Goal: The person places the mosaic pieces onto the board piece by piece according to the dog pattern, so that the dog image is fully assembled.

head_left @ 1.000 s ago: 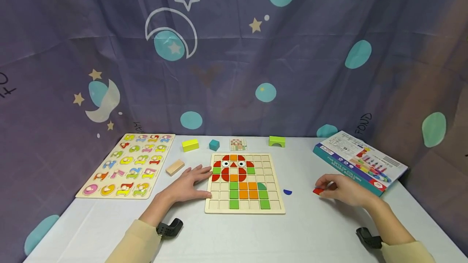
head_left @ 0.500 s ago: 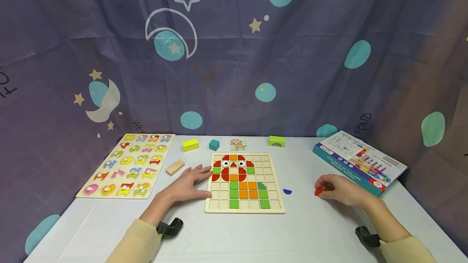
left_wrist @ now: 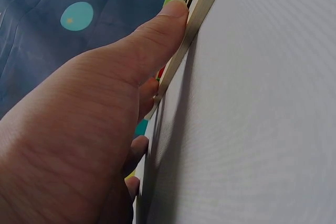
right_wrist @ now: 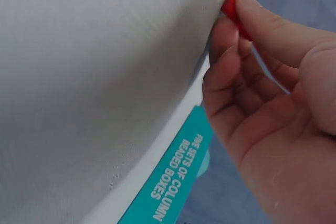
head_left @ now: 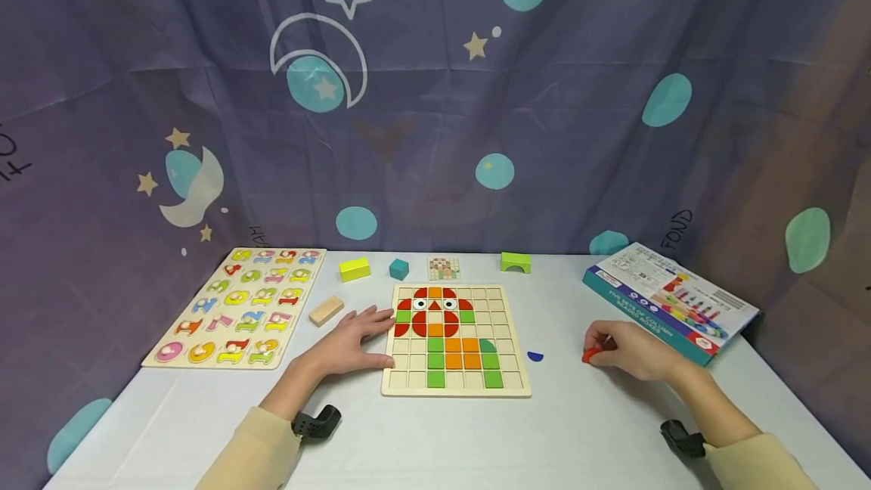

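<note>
A square wooden mosaic board [head_left: 513, 369] with a grid of cells lies mid-table, red, green and orange tiles forming a bird-like figure on it. My left hand [head_left: 347, 342] rests against its left edge, fingers extended; the left wrist view has the thumb [left_wrist: 157, 38] on the rim. Right of the board, my right hand [head_left: 629, 350] pinches a small red tile [right_wrist: 237, 9] between thumb and fingers, just over the table. Fingers partly cover that tile, so its full shape cannot be told. Between board and right hand lies a blue half-circle tile [head_left: 535, 357].
A number puzzle board [head_left: 153, 350] lies at left. Behind the mosaic board are a plain wooden block [head_left: 327, 311], a yellow block [head_left: 354, 271], a teal cube [head_left: 398, 270], a pattern card [head_left: 444, 269] and a green arch block [head_left: 515, 263]. A flat box [head_left: 670, 301] sits at right.
The red tile has turned in my right hand's fingers, and that hand has shifted very slightly. My left hand and the mosaic board stay in place.
</note>
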`<act>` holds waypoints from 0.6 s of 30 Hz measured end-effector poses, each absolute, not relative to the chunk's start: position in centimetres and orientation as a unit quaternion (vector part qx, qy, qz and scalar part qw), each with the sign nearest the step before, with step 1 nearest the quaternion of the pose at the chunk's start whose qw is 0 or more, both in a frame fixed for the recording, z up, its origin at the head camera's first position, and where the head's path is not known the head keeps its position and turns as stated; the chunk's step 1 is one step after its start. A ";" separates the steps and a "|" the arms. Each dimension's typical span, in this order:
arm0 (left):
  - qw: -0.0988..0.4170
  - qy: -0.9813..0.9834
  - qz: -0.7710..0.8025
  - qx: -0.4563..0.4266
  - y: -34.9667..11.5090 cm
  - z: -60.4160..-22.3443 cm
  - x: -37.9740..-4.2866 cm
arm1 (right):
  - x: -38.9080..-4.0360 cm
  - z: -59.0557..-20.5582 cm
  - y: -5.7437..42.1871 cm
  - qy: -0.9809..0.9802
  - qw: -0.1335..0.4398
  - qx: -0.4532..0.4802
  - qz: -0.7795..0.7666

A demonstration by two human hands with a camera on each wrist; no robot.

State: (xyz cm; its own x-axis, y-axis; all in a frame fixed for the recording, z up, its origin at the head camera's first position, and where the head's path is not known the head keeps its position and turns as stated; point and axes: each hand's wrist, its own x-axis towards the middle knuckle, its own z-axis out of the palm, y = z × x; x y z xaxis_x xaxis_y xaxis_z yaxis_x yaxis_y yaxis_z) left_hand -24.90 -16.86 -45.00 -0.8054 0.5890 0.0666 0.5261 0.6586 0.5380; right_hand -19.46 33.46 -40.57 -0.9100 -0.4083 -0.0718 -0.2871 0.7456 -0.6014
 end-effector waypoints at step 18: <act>0.053 0.906 0.278 0.314 -17.0 -45.0 -24.8 | -22.5 -39.7 27.7 0.897 0.090 -0.224 -0.370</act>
State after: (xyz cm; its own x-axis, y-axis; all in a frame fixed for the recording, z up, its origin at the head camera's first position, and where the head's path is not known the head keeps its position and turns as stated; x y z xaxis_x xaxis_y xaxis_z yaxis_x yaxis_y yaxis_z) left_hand -24.85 -16.96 -44.98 -0.7972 0.5986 0.0782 0.5396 0.6485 0.5370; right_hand -22.53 27.72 -39.73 -0.8838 -0.4678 0.0037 -0.3345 0.6263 -0.7042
